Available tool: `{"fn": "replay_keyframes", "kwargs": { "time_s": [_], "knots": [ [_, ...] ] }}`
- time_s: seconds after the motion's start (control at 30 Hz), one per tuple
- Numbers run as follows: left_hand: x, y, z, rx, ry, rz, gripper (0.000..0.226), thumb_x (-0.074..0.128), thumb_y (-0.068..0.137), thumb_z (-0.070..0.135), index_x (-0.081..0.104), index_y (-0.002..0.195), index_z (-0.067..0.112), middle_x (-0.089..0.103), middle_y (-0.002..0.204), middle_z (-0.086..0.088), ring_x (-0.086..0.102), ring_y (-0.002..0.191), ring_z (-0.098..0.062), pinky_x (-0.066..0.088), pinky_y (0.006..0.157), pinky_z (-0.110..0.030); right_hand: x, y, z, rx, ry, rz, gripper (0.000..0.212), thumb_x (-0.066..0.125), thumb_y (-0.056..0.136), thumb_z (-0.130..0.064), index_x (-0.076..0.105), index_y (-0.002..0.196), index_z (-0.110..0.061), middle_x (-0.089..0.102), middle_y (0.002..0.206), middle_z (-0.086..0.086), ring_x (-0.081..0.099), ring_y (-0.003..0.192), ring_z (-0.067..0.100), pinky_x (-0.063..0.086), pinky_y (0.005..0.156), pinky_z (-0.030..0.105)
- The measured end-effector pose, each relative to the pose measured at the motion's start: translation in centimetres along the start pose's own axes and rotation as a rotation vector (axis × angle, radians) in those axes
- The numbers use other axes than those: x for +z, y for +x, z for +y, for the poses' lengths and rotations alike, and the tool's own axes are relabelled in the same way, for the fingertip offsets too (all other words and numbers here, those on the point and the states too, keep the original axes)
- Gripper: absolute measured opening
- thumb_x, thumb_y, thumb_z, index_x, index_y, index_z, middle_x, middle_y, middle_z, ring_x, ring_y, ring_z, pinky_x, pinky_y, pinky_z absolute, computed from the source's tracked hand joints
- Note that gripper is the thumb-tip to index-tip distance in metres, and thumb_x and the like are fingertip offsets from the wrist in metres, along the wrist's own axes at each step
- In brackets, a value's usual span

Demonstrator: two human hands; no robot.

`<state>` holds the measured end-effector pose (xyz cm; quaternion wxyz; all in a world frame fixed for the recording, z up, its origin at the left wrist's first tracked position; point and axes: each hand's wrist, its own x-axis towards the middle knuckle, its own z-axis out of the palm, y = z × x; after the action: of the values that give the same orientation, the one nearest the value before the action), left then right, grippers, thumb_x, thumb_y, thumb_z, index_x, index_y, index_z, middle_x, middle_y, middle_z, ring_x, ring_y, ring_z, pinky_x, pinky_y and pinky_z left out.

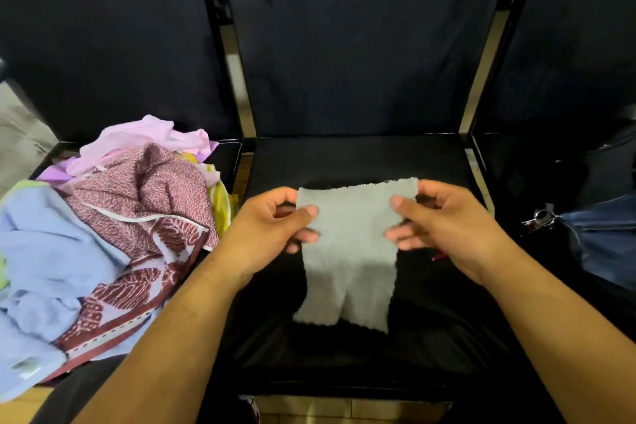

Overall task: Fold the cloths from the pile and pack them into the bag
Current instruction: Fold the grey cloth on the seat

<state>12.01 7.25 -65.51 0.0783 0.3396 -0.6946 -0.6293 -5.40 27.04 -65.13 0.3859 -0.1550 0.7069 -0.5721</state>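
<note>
A small grey cloth [351, 251] hangs over the middle black seat, held up by both hands. My left hand [272, 231] pinches its upper left corner between thumb and fingers. At the upper right corner my right hand [444, 227] pinches it the same way. The cloth's lower edge droops onto the seat. The pile of cloths [113, 227] lies on the left seat: pink, red-patterned, light blue and yellow pieces. A dark blue bag [599, 237] with a metal clasp sits on the right seat, partly cut off by the frame.
Three black padded chairs stand side by side with metal frames between them. The middle seat [344, 354] lies under the grey cloth. A grey cushion [17, 134] shows at the far left edge. Tiled floor shows below the seat front.
</note>
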Motion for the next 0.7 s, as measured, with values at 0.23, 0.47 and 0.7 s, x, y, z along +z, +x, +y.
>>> {"fn": "replay_keyframes", "kwargs": {
  "time_s": [0.23, 0.47, 0.7],
  "knots": [
    [-0.1, -1.1, 2.3, 0.273, -0.063, 0.107, 0.016, 0.071, 0.095, 0.012, 0.072, 0.106, 0.023, 0.077, 0.103, 0.000, 0.072, 0.101, -0.015, 0.057, 0.092, -0.032, 0.1, -0.2, -0.5, -0.527, -0.106, 0.161, 0.007, 0.075, 0.093, -0.018, 0.074, 0.097, -0.014, 0.075, 0.090, 0.008, 0.072, 0.088, 0.016, 0.057, 0.079, 0.031],
    [1.3, -2.6, -5.9, 0.135, 0.512, -0.182, 0.009, 0.073, 0.090, 0.030, 0.068, 0.097, 0.026, 0.073, 0.093, 0.013, 0.069, 0.090, -0.002, 0.055, 0.082, -0.025, -0.3, -1.7, 8.1, -0.437, -0.800, -0.031, 0.028, 0.065, 0.086, -0.047, 0.074, 0.092, -0.021, 0.072, 0.085, -0.010, 0.068, 0.080, 0.001, 0.056, 0.075, 0.030],
    [2.0, -3.1, -9.7, 0.052, 0.943, -0.461, 0.033, 0.072, 0.088, 0.039, 0.045, 0.070, 0.033, 0.052, 0.080, 0.011, 0.051, 0.073, -0.007, 0.034, 0.061, -0.021, 1.3, -4.2, 12.0, -0.261, -1.112, -0.411, 0.015, 0.066, 0.092, -0.036, 0.068, 0.089, -0.022, 0.069, 0.090, -0.008, 0.062, 0.081, 0.008, 0.054, 0.076, 0.029]
  ]
}}
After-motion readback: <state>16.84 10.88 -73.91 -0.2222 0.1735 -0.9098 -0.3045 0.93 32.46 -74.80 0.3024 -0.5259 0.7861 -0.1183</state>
